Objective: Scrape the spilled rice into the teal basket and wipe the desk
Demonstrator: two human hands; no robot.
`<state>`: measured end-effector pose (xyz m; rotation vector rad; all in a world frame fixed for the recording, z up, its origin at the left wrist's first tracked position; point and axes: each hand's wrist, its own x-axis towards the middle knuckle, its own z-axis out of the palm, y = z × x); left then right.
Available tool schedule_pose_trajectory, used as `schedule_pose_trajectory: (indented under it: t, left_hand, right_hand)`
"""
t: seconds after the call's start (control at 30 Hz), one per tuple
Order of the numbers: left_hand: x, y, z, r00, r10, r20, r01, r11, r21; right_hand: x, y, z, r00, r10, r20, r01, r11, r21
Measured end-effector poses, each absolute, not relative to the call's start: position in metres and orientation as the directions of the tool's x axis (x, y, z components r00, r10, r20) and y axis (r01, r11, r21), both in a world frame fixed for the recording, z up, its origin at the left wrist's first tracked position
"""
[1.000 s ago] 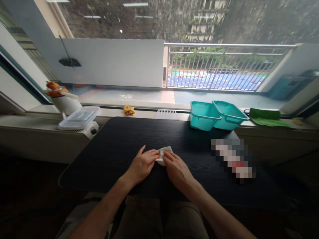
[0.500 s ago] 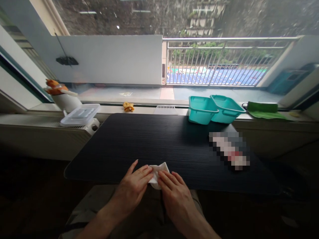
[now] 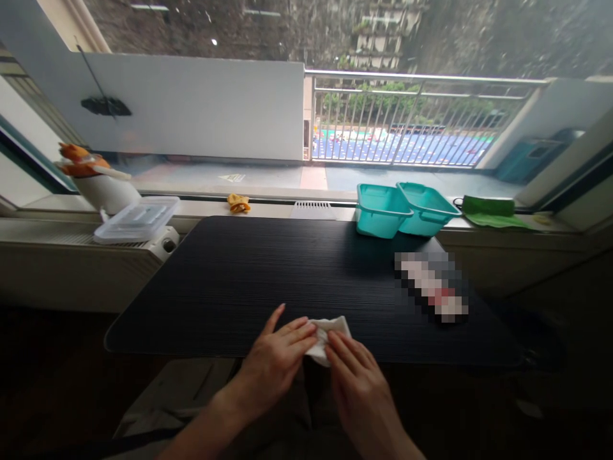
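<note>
A crumpled white tissue (image 3: 322, 345) is between my hands at the table's front edge. My left hand (image 3: 275, 354) has its fingers bent over the tissue's left part, with the little finger raised away. On the other side, the fingertips of my right hand (image 3: 359, 367) press together on the tissue's right part. Both hands are palm down and hold it. My thumbs are hidden, and so is the underside of the tissue. Beneath lies the dark wood-grain table (image 3: 249, 275).
Two teal bins (image 3: 383, 214) stand at the table's back right. A pixelated flat item (image 3: 433, 287) lies on the right. Along the sill are a yellow cloth (image 3: 238, 203), a green cloth (image 3: 493, 212) and a white container (image 3: 108, 191). A clear plastic lid (image 3: 138, 220) rests on the radiator.
Both hands and the tissue have moved to the right along the table's front edge. My view has shifted slightly, so the background sits further left. The grip on the tissue looks unchanged.
</note>
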<state>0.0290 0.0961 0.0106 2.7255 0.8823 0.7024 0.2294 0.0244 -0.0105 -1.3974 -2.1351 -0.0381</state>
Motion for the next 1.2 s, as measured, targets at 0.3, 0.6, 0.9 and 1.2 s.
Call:
schedule_pose_trajectory:
  t: [0.3,0.6,0.9,1.2]
  left_hand:
    - [-0.069,0.074,0.005,0.608,0.683,0.406,0.706,-0.698,0.117]
    - [0.104,0.115,0.013,0.729,0.597,0.336,0.479,-0.795,0.373]
    - [0.022,0.138,0.019,0.641,0.703,0.308,0.602,-0.709,0.367]
    - [-0.041,0.124,0.018,0.333,0.792,0.511,0.85,-0.487,0.2]
  right_hand:
    - [0.15,0.049,0.005,-0.386,0.818,0.426,0.66,0.568,-0.493]
    - [0.299,0.032,-0.009,-0.297,0.758,0.581,0.897,0.43,-0.102]
    - [0.206,0.076,0.011,-0.263,0.851,0.454,0.877,0.407,-0.254]
    - [0.264,0.104,0.01,-0.123,0.86,0.496,0.931,0.274,-0.243]
